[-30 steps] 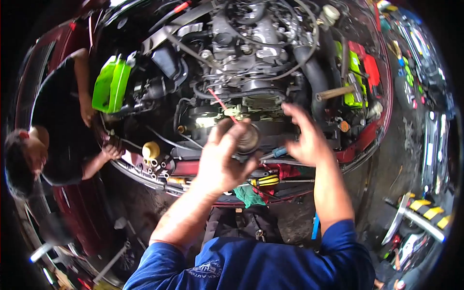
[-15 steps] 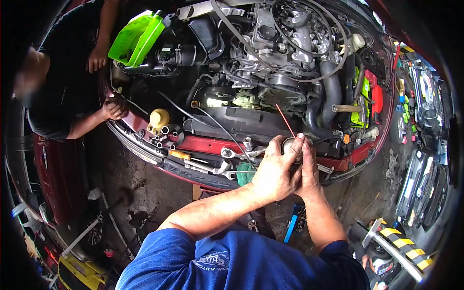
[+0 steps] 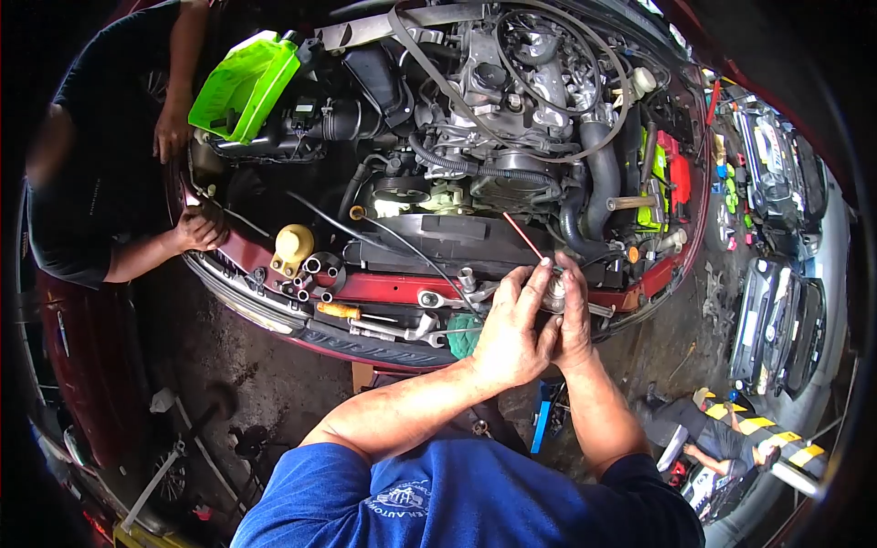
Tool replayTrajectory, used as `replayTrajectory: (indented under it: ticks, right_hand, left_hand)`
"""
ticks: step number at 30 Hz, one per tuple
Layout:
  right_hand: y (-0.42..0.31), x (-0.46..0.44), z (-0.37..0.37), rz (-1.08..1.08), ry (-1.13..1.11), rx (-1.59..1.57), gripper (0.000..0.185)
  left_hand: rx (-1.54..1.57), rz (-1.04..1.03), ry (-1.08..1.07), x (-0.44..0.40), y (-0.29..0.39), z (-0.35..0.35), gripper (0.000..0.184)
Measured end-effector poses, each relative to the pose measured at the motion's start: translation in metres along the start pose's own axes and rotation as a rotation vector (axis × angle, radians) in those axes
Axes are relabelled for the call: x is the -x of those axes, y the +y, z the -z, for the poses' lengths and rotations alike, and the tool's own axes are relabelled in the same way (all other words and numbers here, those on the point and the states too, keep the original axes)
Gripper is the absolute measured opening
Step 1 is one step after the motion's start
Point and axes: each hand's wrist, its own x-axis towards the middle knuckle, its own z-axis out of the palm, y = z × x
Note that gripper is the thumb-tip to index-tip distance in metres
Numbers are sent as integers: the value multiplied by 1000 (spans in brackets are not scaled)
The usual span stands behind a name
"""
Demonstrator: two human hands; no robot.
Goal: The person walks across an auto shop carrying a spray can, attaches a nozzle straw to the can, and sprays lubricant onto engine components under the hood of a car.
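In the head view my left hand (image 3: 513,336) and my right hand (image 3: 574,321) are together over the front edge of the engine bay. Between them is a round metal can (image 3: 554,292), apparently a spray can, mostly covered by my fingers. From its top a thin red straw (image 3: 526,237) points up and left towards the engine (image 3: 498,91). My left fingertips are closed at the straw's base, while my right fingers wrap the can's right side. Below my left hand lie a green cloth (image 3: 464,336) and a ratchet wrench (image 3: 438,298).
Sockets (image 3: 315,274), a yellow cup-like part (image 3: 294,245) and an orange-handled screwdriver (image 3: 340,310) lie along the front panel. A hammer (image 3: 630,203) rests by the battery side. At left, a co-worker's hand (image 3: 201,226) is on the car's edge. A green cut-open container (image 3: 242,87) stands behind.
The view has shifted, so the car appears slightly further left. My right fingers are straighter alongside the can. A person at lower right shows more fully.
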Motion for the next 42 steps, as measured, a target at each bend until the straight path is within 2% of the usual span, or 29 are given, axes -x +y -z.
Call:
replayTrajectory:
  ticks: [2, 4, 6, 8, 10, 11, 12, 14, 16, 17, 18, 20, 21, 22, 24, 26, 28, 29, 30, 32, 33, 34, 36, 37, 38, 40, 41, 42]
  right_hand:
    - [11, 10, 6, -6, -29, 0, 89]
    - [33, 28, 18, -692, -39, -328, 80]
    - [-17, -56, 58, -346, 150, -393, 73]
    - [-4, -68, 107, -217, 278, -115, 70]
    - [22, -61, 100, -255, 247, -107, 70]
    - [30, -56, 95, -299, 232, -91, 71]
    - [29, -46, 85, -186, 101, 140, 70]
    - [39, -45, 88, -262, 49, -116, 59]
    - [49, -65, 137, -118, 119, 430, 61]
    - [48, -79, 130, 5, 408, -134, 62]
    - [58, -75, 126, -4, 407, -134, 62]
    - [86, -59, 113, 87, 108, 444, 79]
    - [97, -55, 94, 71, 50, 124, 79]
    - [80, -67, 91, -34, 2, -62, 74]
    - [98, -87, 120, -94, 90, -61, 68]
    - [171, -40, 158, -305, -174, 496, 69]
    - [139, -58, 76, 64, 65, -14, 74]
    - [127, -72, 69, 235, 20, 89, 79]
    - [127, -78, 78, 53, -103, 53, 85]
    - [132, -95, 98, -163, -66, -177, 86]
    - [107, -112, 66, -149, 283, -433, 89]
    - [118, -107, 61, -148, 281, -429, 89]
    - [151, -96, 43, 341, -124, 20, 91]
    - [148, -94, 36, 282, -166, -64, 91]
    - [145, -108, 35, 352, -145, -65, 92]
    - [148, -120, 24, 394, -41, -140, 94]
    - [139, -126, 17, 330, -154, -114, 94]
    - [159, -118, 6, 419, -223, -135, 94]
  left_hand:
    - [0, -69, 24, 0, -2, 5, 89]
    - [46, -132, 23, 1, 3, 15, 91]
    - [87, -136, 18, 5, -2, 29, 86]
    - [-94, -100, 62, 6, -23, 44, 73]
    - [-137, 30, 164, 3, -54, 51, 59]
    - [-199, 26, 220, -2, -66, 56, 56]
    - [-260, 16, 274, -9, -76, 60, 53]
    - [-342, 19, 311, -29, -86, 69, 52]
    - [-401, 28, 291, -55, -105, 76, 59]
    - [-489, 4, 291, -71, -117, 78, 64]
    - [-574, -21, 284, -85, -129, 79, 69]
    - [-706, 70, 235, -112, -140, 75, 77]
    - [-774, 131, 171, -122, -143, 73, 82]
    - [-843, 199, 111, -131, -148, 73, 87]
    - [-951, 143, 71, -144, -164, 71, 96]
    - [-1007, 173, -41, -160, -164, 72, 100]
    - [-991, 165, 21, -171, -182, 71, 100]
    - [-975, 107, 85, -175, -188, 74, 95]
    - [-980, 123, 88, -180, -193, 79, 95]
    - [-911, -99, 148, -193, -199, 90, 87]
    - [-901, -148, 177, -198, -202, 90, 85]
    - [-896, -149, 179, -203, -203, 89, 85]
    - [-787, -54, 113, -217, -206, 93, 89]
    - [-778, 13, 100, -223, -202, 97, 94]
    - [-782, -20, 161, -228, -206, 98, 93]
    - [-700, -88, 122, -242, -211, 105, 89]
    - [-689, -147, 166, -244, -211, 105, 85]
    - [-688, -147, 174, -244, -211, 105, 85]
